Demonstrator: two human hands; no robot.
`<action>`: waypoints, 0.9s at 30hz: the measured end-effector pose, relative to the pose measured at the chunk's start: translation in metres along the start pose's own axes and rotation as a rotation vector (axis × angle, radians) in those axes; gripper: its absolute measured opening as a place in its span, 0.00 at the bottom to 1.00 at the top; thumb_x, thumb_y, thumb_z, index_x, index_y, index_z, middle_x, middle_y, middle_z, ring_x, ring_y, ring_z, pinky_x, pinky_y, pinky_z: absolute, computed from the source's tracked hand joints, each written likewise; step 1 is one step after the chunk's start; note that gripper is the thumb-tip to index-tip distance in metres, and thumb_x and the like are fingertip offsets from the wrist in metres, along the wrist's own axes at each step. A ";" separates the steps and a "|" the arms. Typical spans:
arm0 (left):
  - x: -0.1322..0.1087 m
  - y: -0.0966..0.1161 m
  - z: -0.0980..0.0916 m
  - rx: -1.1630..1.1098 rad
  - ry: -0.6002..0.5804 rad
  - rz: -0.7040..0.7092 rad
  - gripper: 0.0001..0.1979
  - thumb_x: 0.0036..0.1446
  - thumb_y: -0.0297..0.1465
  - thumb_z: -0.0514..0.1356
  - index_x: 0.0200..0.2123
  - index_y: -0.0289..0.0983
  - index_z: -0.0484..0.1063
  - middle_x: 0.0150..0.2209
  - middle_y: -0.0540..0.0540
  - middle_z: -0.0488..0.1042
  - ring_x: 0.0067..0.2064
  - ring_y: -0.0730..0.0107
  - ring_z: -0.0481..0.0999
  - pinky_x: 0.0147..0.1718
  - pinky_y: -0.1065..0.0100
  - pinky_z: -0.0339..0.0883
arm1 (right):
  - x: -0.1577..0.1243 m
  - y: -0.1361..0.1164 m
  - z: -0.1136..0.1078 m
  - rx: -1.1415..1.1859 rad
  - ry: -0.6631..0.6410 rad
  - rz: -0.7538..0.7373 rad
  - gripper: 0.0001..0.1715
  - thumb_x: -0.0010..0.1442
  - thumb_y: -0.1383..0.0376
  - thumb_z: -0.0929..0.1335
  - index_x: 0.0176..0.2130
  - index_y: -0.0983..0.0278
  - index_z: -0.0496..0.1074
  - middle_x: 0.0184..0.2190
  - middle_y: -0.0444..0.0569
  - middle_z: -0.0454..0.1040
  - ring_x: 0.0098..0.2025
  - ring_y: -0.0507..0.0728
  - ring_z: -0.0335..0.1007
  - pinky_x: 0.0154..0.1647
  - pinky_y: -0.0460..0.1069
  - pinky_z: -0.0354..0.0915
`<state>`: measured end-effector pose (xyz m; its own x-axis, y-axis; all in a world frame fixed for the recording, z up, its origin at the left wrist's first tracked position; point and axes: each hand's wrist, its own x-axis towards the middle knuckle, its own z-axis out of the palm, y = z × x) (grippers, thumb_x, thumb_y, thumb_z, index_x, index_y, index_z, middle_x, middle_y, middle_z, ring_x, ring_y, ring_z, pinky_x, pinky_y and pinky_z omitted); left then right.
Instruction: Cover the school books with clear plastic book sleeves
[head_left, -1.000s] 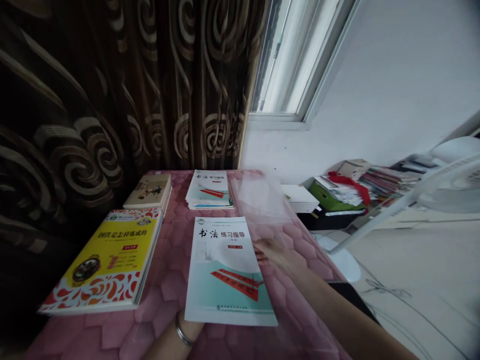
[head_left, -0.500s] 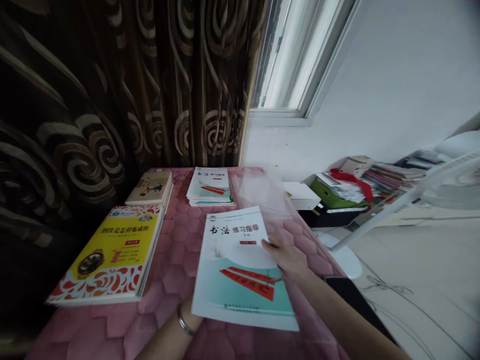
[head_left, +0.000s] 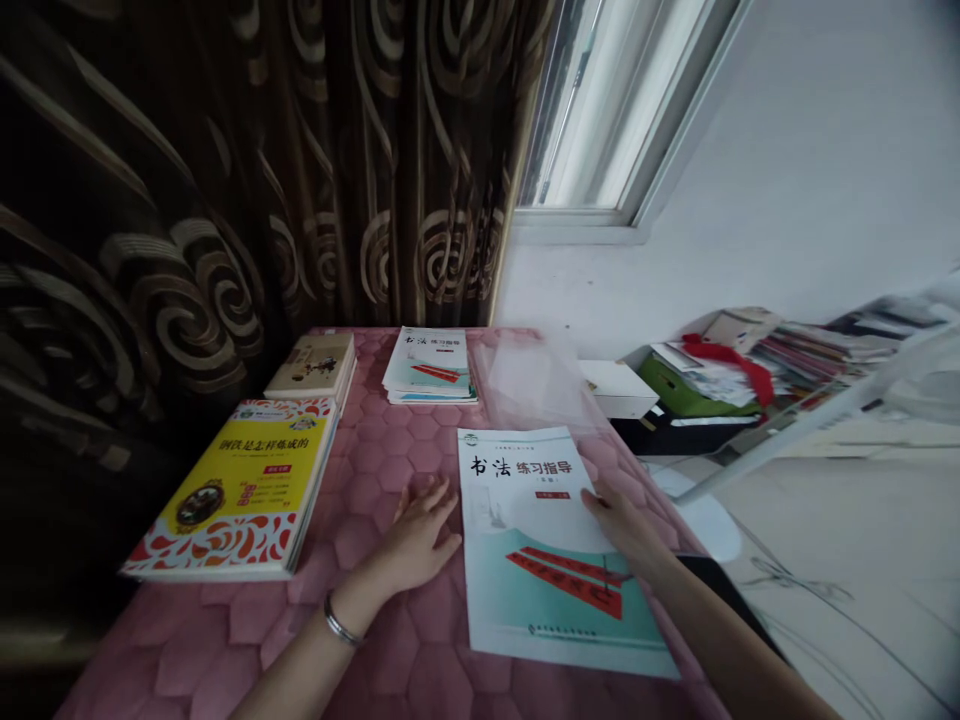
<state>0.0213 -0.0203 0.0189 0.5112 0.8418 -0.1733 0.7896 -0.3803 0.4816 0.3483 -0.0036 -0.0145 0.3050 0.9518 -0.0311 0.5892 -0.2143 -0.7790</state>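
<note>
White-and-teal calligraphy workbook (head_left: 559, 575): flat on the pad, cover up, long axis running straight ahead of the fingers, away from the person.
Right hand (head_left: 622, 525): the nearer hand; fingers lie close together on the cover at the workbook's right edge. Any hold under that edge is hidden, so it cannot be told.
Left hand (head_left: 420, 530): palm down on the pad, fingers spread wide, holding nothing; thumb just beside the workbook's left edge.
Metal bangle (head_left: 339, 620): on the left wrist.
Pink quilted table cover (head_left: 375, 450): beneath both hands and the workbook.
Ahead of the right fingers: clear plastic sleeve (head_left: 529, 385), just past the workbook's top edge.
Ahead of the left fingers: stack of matching workbooks (head_left: 427, 368).
Left of the left fingers: yellow paperback (head_left: 240, 490), with a smaller book (head_left: 309, 365) beyond it.
Right of the right fingers, off the table: white box (head_left: 619, 388), green box (head_left: 686, 395).
Far ahead: brown swirl-patterned curtain (head_left: 150, 200), window (head_left: 600, 110).
</note>
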 end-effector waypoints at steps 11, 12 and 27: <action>-0.007 -0.005 0.017 0.145 0.020 0.045 0.40 0.62 0.54 0.45 0.70 0.38 0.43 0.71 0.41 0.40 0.71 0.55 0.39 0.67 0.43 0.32 | 0.011 -0.008 0.007 -0.072 -0.066 0.027 0.08 0.56 0.60 0.61 0.30 0.60 0.67 0.30 0.50 0.76 0.36 0.62 0.74 0.35 0.53 0.65; -0.007 -0.005 0.017 0.152 0.024 0.049 0.40 0.62 0.54 0.45 0.70 0.38 0.43 0.71 0.41 0.40 0.71 0.55 0.39 0.67 0.43 0.32 | 0.011 -0.009 0.008 -0.091 -0.060 0.037 0.08 0.56 0.61 0.61 0.32 0.60 0.67 0.32 0.51 0.77 0.37 0.62 0.74 0.36 0.53 0.65; -0.008 -0.003 0.020 0.180 0.024 0.030 0.43 0.59 0.58 0.45 0.70 0.40 0.42 0.71 0.43 0.37 0.71 0.53 0.38 0.66 0.40 0.29 | 0.010 -0.007 0.001 -0.131 0.060 -0.014 0.15 0.52 0.57 0.64 0.19 0.59 0.67 0.18 0.48 0.71 0.27 0.59 0.70 0.26 0.50 0.61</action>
<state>0.0215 -0.0337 0.0016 0.5287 0.8372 -0.1398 0.8234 -0.4658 0.3240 0.3461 0.0081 -0.0100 0.3381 0.9409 0.0192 0.6853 -0.2321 -0.6903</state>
